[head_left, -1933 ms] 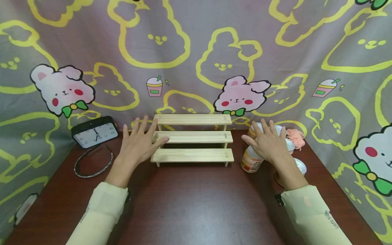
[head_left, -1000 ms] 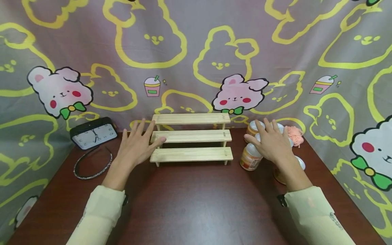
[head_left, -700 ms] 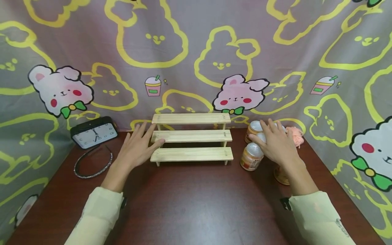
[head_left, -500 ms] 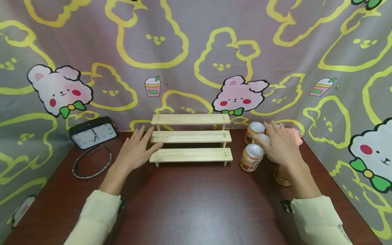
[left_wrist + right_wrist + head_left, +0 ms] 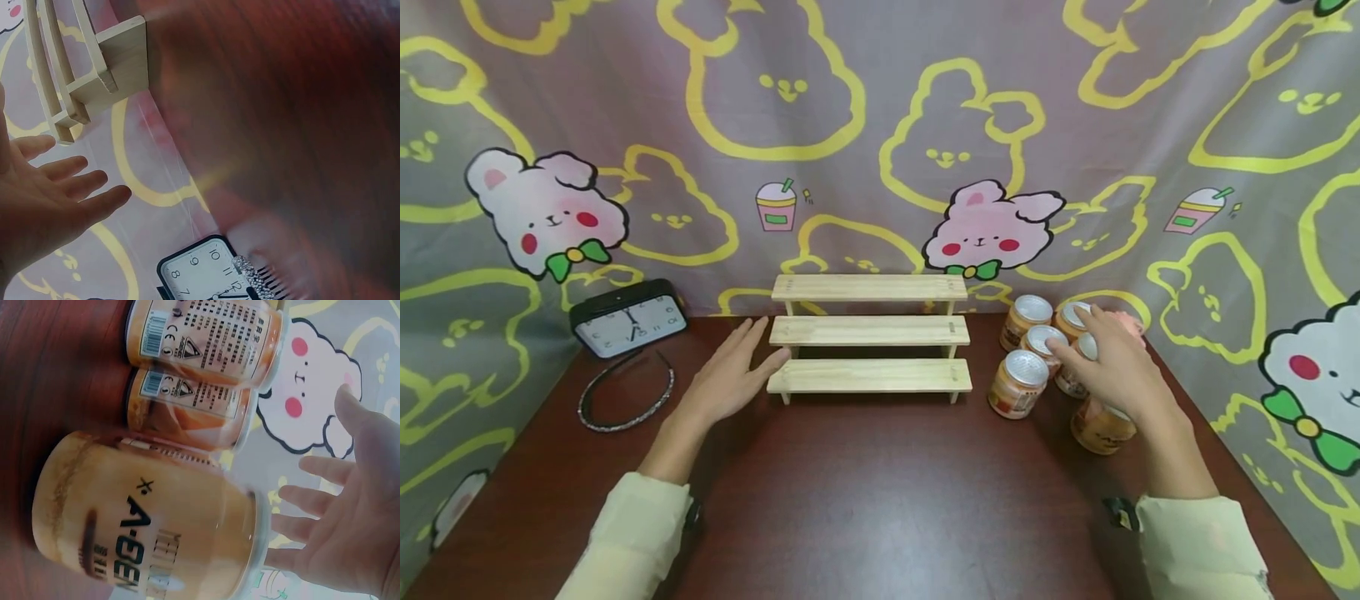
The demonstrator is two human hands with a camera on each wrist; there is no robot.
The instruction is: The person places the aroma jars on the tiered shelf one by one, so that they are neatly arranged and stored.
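Observation:
My left hand [image 5: 726, 379] hovers with spread fingers beside the left end of a three-tier wooden shelf [image 5: 868, 331]. In the left wrist view, that hand [image 5: 59, 200] holds nothing. Over a group of several cans with silver tops, my right hand [image 5: 1116, 367] reaches out, fingers extended. One can [image 5: 1018, 387] stands at the group's front left and another can [image 5: 1097, 427] sits nearest me, partly under the hand. In the right wrist view, a large tan can [image 5: 150, 519] stands before the right hand [image 5: 344, 512]; whether its fingers touch a can, I cannot tell.
A black alarm clock [image 5: 632, 321] leans at the back left, with a glittery headband [image 5: 617, 427] lying in front. Pink yarn [image 5: 1131, 321] is partly hidden behind the right hand. A patterned cloth [image 5: 865, 100] surrounds the dark wooden table [image 5: 880, 500].
My right hand has drifted right and towards me, uncovering more of the cans. The left hand has shifted slightly left and down, away from the shelf. Shelf and cans stay put.

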